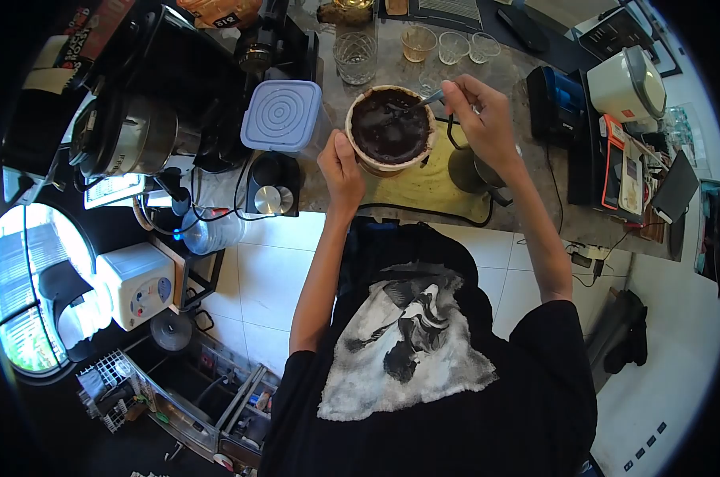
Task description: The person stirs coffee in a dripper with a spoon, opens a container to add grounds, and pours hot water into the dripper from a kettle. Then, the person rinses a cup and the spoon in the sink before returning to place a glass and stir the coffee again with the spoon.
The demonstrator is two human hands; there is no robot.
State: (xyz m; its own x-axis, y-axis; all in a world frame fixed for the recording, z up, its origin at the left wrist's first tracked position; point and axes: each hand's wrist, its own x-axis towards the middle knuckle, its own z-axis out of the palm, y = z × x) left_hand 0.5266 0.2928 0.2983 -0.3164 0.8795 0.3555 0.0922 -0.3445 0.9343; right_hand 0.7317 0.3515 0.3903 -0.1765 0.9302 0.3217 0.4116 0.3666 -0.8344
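Wet, dark coffee grounds (pixel 388 131) fill a round paper-lined coffee dripper (pixel 385 165) at the counter's front. My left hand (pixel 342 173) grips its near left side, thumb up by the rim. Between the pinched fingers of my right hand (pixel 481 115) is the handle of a spoon (pixel 431 98), its tip down in the grounds. What stands under the dripper is hidden. Below my right hand, a metal kettle (pixel 469 169), partly covered by my wrist, stands on a yellow cloth (pixel 423 195).
A lidded purple-grey container (pixel 282 115) and a small black scale or device (pixel 272 187) are left of my left hand. Behind the dripper stand a cut-glass tumbler (pixel 355 57) and several small glasses (pixel 454 48). Dark machines (pixel 555 103) line the right side.
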